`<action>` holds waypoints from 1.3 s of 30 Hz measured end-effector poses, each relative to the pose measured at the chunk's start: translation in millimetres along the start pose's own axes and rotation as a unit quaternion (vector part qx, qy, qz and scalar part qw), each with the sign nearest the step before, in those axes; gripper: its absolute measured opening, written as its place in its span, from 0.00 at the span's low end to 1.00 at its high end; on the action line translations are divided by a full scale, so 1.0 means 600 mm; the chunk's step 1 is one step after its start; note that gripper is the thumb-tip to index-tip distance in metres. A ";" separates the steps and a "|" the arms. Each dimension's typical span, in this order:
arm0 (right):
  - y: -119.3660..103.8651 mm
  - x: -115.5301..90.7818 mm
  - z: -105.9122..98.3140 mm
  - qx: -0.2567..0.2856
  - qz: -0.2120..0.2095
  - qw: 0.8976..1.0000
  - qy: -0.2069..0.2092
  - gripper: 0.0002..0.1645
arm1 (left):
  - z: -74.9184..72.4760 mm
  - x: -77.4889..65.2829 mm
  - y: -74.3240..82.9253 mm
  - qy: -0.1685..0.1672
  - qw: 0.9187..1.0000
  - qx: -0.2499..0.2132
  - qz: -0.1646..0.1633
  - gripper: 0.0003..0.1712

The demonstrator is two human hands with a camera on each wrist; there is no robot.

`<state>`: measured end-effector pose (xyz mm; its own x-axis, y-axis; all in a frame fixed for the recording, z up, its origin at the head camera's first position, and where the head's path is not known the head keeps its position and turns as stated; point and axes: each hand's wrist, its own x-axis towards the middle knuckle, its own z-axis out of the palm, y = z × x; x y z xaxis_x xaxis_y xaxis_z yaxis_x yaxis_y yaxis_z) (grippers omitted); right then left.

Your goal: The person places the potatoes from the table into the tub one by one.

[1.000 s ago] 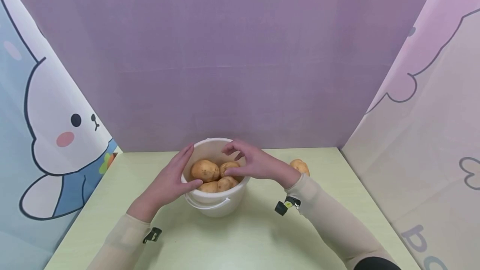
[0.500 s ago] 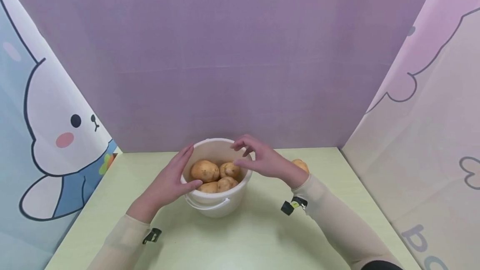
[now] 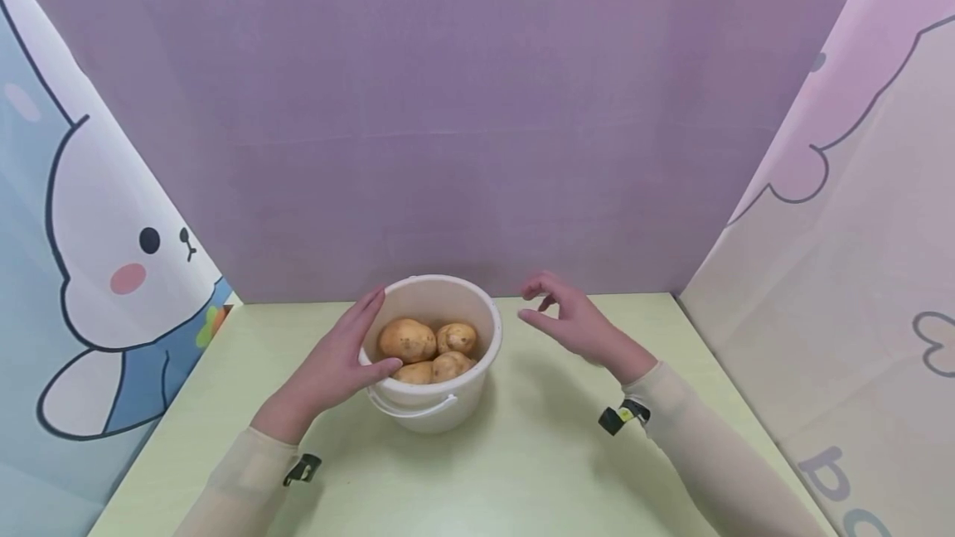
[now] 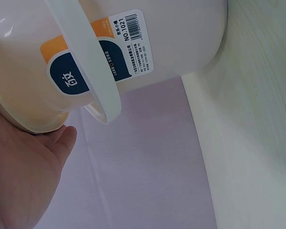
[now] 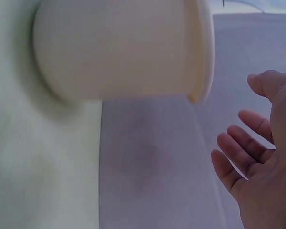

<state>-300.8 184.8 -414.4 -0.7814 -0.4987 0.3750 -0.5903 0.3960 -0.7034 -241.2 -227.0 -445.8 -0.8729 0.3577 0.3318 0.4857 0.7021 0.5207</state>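
Observation:
A white plastic bucket (image 3: 448, 413) with a hanging handle (image 3: 418, 413) stands on the table. Several potatoes (image 3: 407, 341) lie inside it. My left hand (image 3: 336, 363) holds the bucket at its left rim, thumb over the near edge and fingers along the outside. In the left wrist view a label (image 4: 128, 45) shows on the bucket's side beside the handle. To the right of the bucket, apart from it, my right hand (image 3: 578, 326) hovers over the table with loosely bent fingers and nothing in them; its fingers (image 5: 236, 148) also show in the right wrist view.
The pale green table (image 3: 477, 487) ends at a purple backdrop (image 3: 462, 123). Printed cartoon panels stand at the left (image 3: 134, 288) and right (image 3: 843, 272). Each forearm wears a small black wrist mount (image 3: 622, 415).
My right hand has drawn back from over the bucket to the right, empty. It now covers the potato seen earlier on the table there. The left hand and bucket have stayed put.

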 end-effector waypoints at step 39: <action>0.233 -0.111 -0.034 -0.155 0.165 0.969 0.101 0.41 | -0.001 -0.003 0.001 -0.005 1.000 0.007 -0.007 0.63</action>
<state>-335.4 288.9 -525.6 -0.9430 -0.1568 0.2935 -0.3098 0.7358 -0.6022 -239.1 -227.6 -445.9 -0.8803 0.3539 0.3159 0.4723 0.7154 0.5150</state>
